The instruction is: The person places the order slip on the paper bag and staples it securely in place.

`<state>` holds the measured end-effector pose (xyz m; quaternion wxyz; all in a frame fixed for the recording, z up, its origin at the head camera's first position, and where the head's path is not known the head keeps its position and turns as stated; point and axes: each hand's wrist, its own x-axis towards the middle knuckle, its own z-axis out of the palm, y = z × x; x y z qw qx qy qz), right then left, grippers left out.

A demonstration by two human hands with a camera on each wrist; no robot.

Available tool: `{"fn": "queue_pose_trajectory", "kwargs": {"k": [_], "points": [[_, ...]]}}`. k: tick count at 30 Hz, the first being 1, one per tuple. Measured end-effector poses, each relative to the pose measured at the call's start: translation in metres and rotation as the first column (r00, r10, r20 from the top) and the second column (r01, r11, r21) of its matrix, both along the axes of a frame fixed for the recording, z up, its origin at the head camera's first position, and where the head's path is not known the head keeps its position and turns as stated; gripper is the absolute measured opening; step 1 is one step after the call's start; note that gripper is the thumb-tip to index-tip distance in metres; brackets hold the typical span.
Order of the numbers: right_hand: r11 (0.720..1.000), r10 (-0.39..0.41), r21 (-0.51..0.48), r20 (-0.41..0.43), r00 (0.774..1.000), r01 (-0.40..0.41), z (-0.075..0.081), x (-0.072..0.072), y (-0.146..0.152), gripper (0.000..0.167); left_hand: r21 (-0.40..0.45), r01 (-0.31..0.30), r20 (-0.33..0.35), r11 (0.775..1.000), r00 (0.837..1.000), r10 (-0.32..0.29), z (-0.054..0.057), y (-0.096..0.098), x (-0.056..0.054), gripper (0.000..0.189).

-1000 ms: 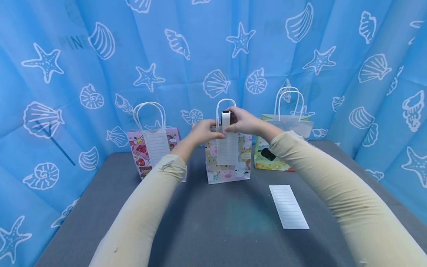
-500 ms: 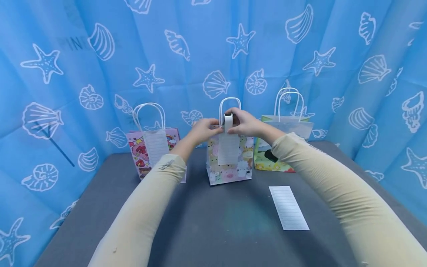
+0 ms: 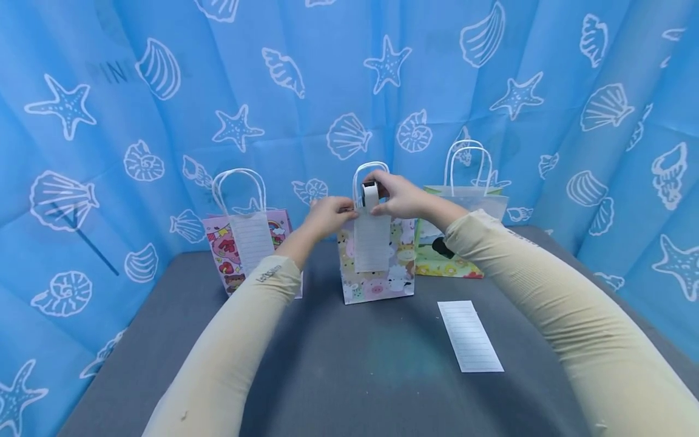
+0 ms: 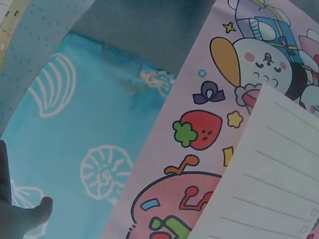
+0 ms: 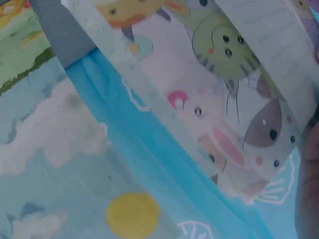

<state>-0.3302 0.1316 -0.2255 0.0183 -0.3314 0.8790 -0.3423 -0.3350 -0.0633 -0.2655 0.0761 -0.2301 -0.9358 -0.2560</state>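
Note:
A paper gift bag with cartoon animals and white handles stands upright mid-table, a lined paper slip against its front. My right hand grips a white-and-black stapler at the bag's top edge, over the upper end of the slip. My left hand pinches the bag's upper left edge beside the slip, its fingertips partly hidden. Only part of the left hand enters the left wrist view; the right hand shows at the right wrist view's edge.
Left stands a pink gift bag with a lined slip on its front. Right, behind my sleeve, is a green-edged bag. Another lined slip lies flat on the grey table. A blue shell-print curtain hangs behind.
The stapler in my right hand has stayed at the bag's top, tilting slightly. The animal bag has shifted and turned a little. Both hands keep their hold; the head view shifts slightly.

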Motion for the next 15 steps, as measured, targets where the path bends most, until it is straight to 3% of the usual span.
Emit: {"fn": "queue_pose_trajectory", "kwargs": {"k": [10, 15], "points": [[1.0, -0.009, 0.024, 0.0, 1.0, 0.009, 0.0002, 0.0012, -0.0044, 0.054, 0.105, -0.03, 0.011, 0.994, 1.0, 0.029, -0.0078, -0.002, 0.0013, 0.02], [0.999, -0.015, 0.032, -0.018, 1.0, 0.015, 0.0003, 0.0033, -0.0038, 0.052, 0.156, -0.045, 0.05, 0.987, 0.998, 0.038, -0.008, 0.0005, 0.0036, 0.023]]}}
